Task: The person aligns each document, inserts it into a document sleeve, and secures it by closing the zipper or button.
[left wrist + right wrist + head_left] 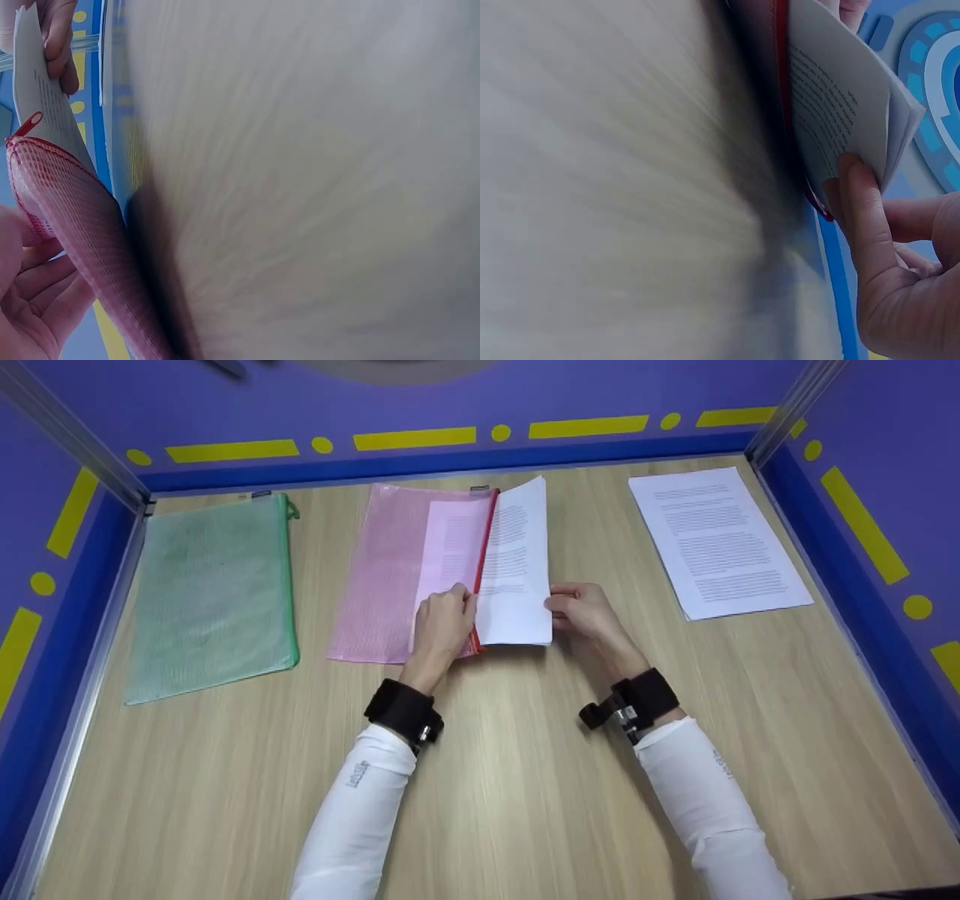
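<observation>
The desk [480, 810] spread beneath everything, bounded at the far side by a purple panel [570, 397] with yellow dashes and dots. A green mesh pouch [214, 592] lay flat toward the left, well apart from both hands, and a pink mesh pouch [375, 577] lay nearer the middle. Toward the right lay a separate paper stack [720, 547], turned slightly askew and clear of the hands. The printed sheets [517, 547] sat partly in the pink pouch: their left portion showed through the mesh, while the rest stuck out to the right. Their long axis ran from near to far, roughly along the pouch's mouth, so the line from one hand to the other crossed their width. The right hand [589, 615] was at the free right edge, its grip narrow, pinching the sheets between thumb and fingers near their lower corner. The left hand [444, 622] was at the pouch's mouth toward the near end, its grip closed on the mesh. It covered part of the opening there, the closest thing in the way of the sheets. The red zip edge [486, 540] crossed the sheets between the two hands, marking where the mesh ended. Smallest of all, the red zip pull [30, 121] stuck out at the near end of that edge, just beside the paper.
</observation>
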### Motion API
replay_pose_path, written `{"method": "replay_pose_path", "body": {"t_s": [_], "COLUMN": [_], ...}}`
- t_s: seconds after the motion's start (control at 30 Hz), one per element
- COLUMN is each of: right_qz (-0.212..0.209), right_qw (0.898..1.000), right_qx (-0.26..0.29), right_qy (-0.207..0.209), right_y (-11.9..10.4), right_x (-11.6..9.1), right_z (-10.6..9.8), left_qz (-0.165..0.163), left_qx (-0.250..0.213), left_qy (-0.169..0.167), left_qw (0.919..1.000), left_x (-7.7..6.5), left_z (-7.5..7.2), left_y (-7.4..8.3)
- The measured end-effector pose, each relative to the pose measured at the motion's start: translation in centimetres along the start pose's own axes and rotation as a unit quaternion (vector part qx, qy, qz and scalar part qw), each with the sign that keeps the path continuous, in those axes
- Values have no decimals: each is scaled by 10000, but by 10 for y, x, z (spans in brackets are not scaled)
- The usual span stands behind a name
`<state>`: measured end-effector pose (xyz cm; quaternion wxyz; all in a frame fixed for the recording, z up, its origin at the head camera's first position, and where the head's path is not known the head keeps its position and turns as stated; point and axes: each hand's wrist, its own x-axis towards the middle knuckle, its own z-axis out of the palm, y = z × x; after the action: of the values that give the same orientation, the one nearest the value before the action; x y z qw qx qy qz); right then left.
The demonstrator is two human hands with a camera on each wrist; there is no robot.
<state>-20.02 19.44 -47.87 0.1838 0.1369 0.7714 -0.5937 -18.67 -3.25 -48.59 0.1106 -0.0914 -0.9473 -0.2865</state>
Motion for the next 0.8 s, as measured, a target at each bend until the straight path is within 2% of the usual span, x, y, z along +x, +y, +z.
{"method": "replay_pose_path", "body": {"t_s": [0.37, 0.57, 0.8], "right_qz": [32, -31, -218], "right_qw": [9999, 9998, 9985], "right_qx": [129, 200, 380], "right_qy": [-86, -82, -315], "right_y": [-4, -7, -10], "right_x": [1, 3, 4], "right_z": [13, 18, 27], "left_qz": [-113, -63, 12], "left_qx": [-22, -23, 48], "left_qy": [-206, -291, -226], "left_qw": [9997, 9996, 9997], "left_x": [2, 4, 2], "left_z": [-1, -1, 0], "left_y": [-1, 0, -1]}}
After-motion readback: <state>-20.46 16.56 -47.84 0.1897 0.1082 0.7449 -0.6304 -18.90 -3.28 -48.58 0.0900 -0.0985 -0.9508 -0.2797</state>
